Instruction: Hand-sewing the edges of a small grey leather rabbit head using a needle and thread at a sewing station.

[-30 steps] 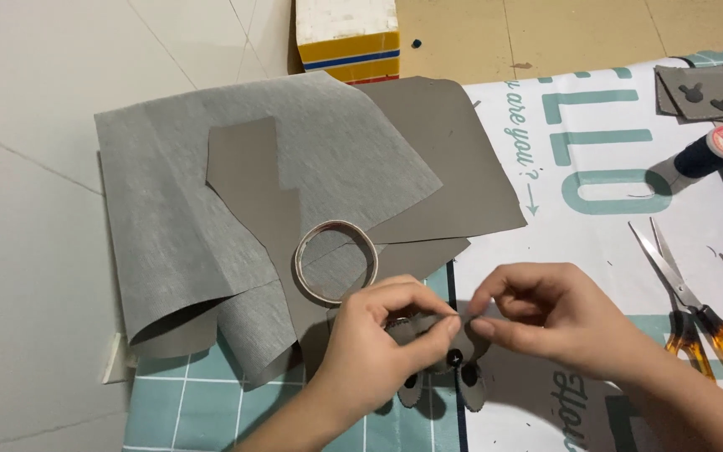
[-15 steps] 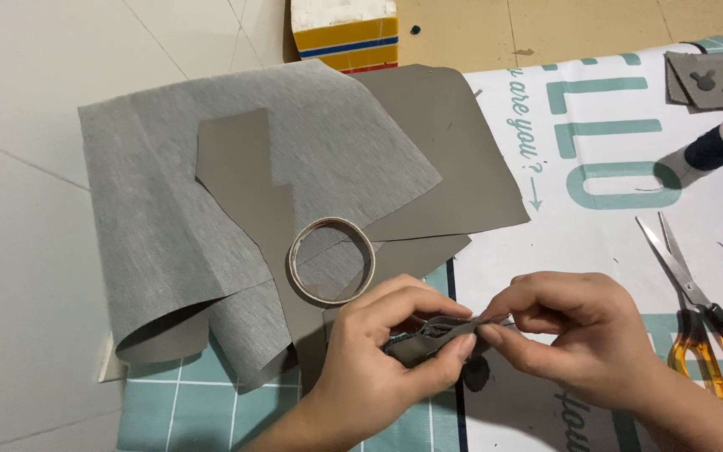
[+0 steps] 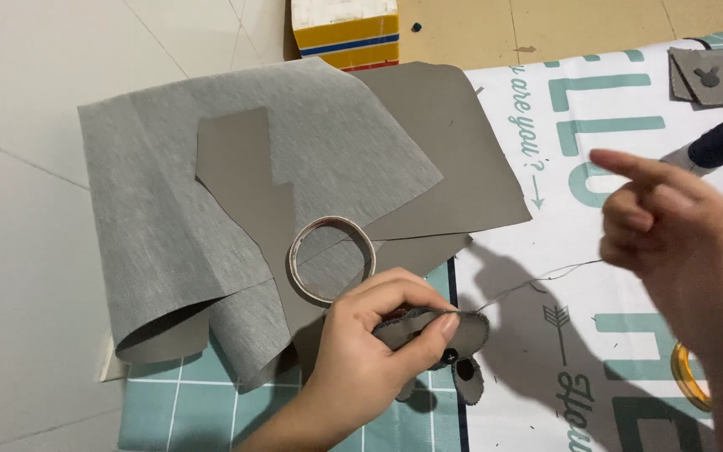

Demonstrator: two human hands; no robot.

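Pinching a small grey felt piece [image 3: 433, 331] just below the tape ring [image 3: 330, 259], the left hand [image 3: 370, 351] stays closed on it as the right hand [image 3: 688, 243], moments ago alongside, lifts away half-curled, drawing thread [image 3: 537, 280] taut.

Left hand [image 3: 361, 351] pinches grey felt piece [image 3: 437, 331]; right hand [image 3: 688, 243] pulls thread [image 3: 537, 280]

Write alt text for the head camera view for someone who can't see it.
The left hand pinches a small grey felt piece while the right hand, raised, pulls a thread taut from it. Grey fabric sheets and a tape ring lie behind.
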